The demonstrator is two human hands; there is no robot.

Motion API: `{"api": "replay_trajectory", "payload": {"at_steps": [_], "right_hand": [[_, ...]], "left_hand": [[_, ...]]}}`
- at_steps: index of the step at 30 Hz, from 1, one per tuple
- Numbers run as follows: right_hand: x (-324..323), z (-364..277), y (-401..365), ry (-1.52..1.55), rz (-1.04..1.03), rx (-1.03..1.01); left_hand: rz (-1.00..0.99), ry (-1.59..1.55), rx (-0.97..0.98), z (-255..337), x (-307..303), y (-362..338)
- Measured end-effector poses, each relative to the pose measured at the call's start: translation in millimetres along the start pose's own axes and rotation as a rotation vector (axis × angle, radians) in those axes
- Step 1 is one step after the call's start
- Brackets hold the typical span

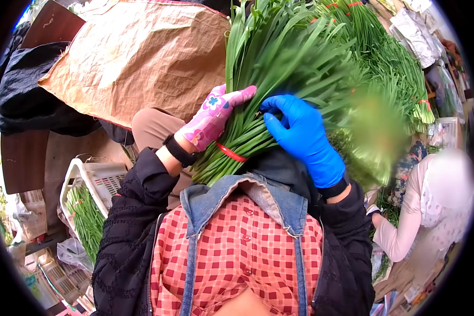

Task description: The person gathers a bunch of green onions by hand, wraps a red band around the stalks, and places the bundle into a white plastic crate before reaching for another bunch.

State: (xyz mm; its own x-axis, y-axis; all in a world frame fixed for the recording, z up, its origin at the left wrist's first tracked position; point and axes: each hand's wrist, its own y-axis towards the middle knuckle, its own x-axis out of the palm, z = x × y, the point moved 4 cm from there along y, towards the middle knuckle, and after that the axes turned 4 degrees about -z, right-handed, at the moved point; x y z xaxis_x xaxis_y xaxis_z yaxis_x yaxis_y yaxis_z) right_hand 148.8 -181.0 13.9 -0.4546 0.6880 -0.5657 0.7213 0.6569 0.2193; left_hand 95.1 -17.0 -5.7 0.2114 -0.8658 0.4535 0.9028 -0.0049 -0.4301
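A bunch of garlic chives (pixel 245 124) lies across my lap, its stems bound by a red band (pixel 231 152) and its long flat leaves fanning away from me. My left hand (pixel 214 117), in a pink flowered glove, is wrapped round the bunch just above the band. At the right side of the same bunch is my right hand (pixel 299 127) in a blue glove. Its fingers are curled in towards the thumb by the leaves; what they pinch, if anything, is too small to make out. Some leaf tips are smeared by motion.
Several banded green bunches (pixel 389 68) are piled at the far right. A brown woven sheet (pixel 142 58) spreads at upper left. Beside my left arm, a white plastic basket (pixel 84 171) holds more greens. Another person (pixel 405 210) sits close on the right.
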Motion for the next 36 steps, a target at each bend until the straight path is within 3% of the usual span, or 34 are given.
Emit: {"api": "replay_trajectory", "payload": {"at_steps": [4,6,12,14,16,18,20,24,26,28,30,31,33,34,36], "right_hand": [[-0.3,-0.3,5.3,-0.042,-0.072,0.087],[5.0,-3.7,8.0,-0.213,-0.036,-0.056],[14.3,-7.8,15.1,-0.335,-0.063,-0.156],[16.9,-9.3,15.6,-0.391,-0.047,-0.211],[27.0,-9.5,14.2,-0.517,0.047,-0.244],[37.3,-12.5,10.3,-0.657,0.099,-0.311],[38.6,-14.0,5.4,-0.692,0.166,-0.301],[1.7,-22.1,-7.4,-0.59,0.333,-0.254],[-48.5,-21.7,-27.9,-0.046,0.5,-0.194],[-81.9,-3.2,-54.5,-0.011,0.085,0.151],[-92.8,27.7,-79.3,-0.531,-0.342,0.382],[-103.6,32.2,-85.0,-0.537,-0.334,0.383],[-135.2,26.8,-90.1,-0.41,0.203,0.174],[-148.3,17.9,-85.8,-0.176,0.377,0.079],[-167.5,-1.5,-75.6,-0.109,0.435,0.164]], "left_hand": [[0.017,-0.008,0.018,-2.1,-1.0,3.2],[0.017,-0.006,0.017,-2.1,-1.0,2.8],[-0.077,-0.024,0.025,0.5,-0.6,1.8],[0.03,-0.056,0.02,-2.1,-1.8,2.7],[-0.027,0.159,0.206,-0.1,-2.2,1.8],[0.014,0.122,-0.007,2.3,-0.5,2.8],[0.037,0.189,0.003,0.8,-2.2,1.7],[0.025,0.2,0.051,6.7,2.4,1.8],[-0.021,0.191,0.042,12.0,-0.7,1.8],[-0.046,0.203,0.026,19.6,-5.8,3.0],[-0.071,0.157,0.073,22.9,-6.0,5.3],[-0.048,0.16,0.077,25.1,-6.2,4.3],[-0.025,0.151,0.08,27.3,-7.0,6.0],[-0.03,0.156,0.075,29.0,-5.0,5.6],[-0.042,0.21,0.079,34.9,2.0,3.2]]}}
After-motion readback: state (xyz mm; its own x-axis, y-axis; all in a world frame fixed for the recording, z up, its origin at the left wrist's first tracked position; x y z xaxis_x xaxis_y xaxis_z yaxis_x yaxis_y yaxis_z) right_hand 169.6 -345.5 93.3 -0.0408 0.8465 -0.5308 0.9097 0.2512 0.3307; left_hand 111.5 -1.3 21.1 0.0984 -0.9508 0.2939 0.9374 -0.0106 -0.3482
